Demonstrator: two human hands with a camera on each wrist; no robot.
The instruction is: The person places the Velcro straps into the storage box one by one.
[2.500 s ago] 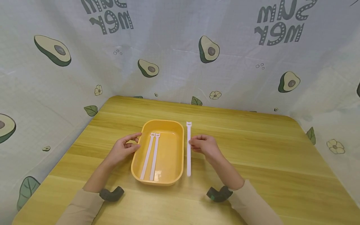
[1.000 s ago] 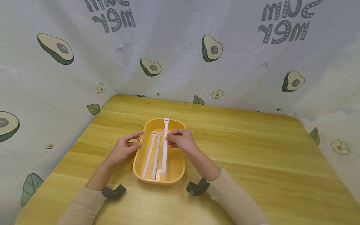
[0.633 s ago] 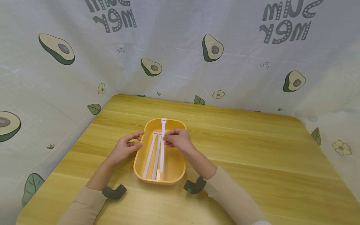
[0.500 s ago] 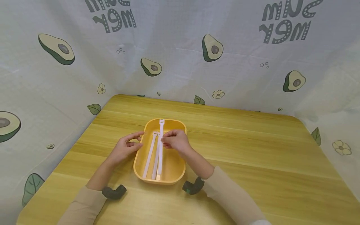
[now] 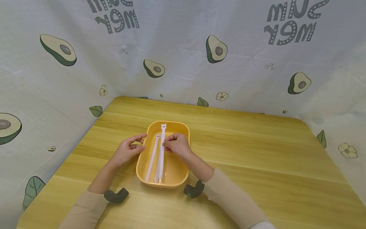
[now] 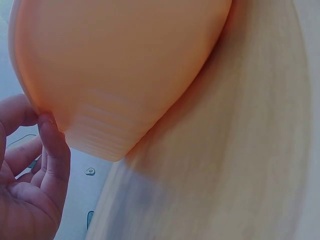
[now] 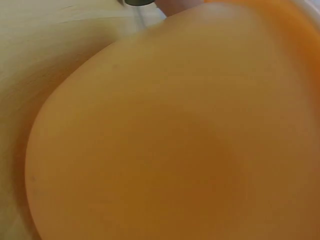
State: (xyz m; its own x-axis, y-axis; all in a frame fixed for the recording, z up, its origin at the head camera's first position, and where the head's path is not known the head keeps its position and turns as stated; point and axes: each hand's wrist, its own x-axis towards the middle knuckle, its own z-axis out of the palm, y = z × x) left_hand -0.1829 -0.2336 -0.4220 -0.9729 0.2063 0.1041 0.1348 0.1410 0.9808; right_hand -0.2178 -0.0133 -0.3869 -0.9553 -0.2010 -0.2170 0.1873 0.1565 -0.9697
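A yellow tray [image 5: 175,168] sits on the table in the head view. My right hand [image 5: 178,146] pinches a white, flat cable tie [image 5: 163,127] with a slotted head, between thumb and forefinger, low inside the tray. Beneath it lies a second cable tie, mostly covered, and a third cable tie [image 5: 152,156] lies to its left. My left hand [image 5: 130,149] holds the tray's left rim with thumb and forefinger; the left wrist view shows these fingertips [image 6: 47,122] at the tray's edge. In the right wrist view the tray's wall [image 7: 150,125] hides most of the hand.
The wood-patterned table [image 5: 243,159] stretches to both sides and behind the tray. A pale curtain [image 5: 183,63] printed with avocados hangs at the back and sides. Dark curved pieces [image 5: 115,195] are worn at both wrists.
My right hand has carried the cable tie from right of the tray leftward over it, then lowered it onto the middle tie. The left hand stays at the rim.
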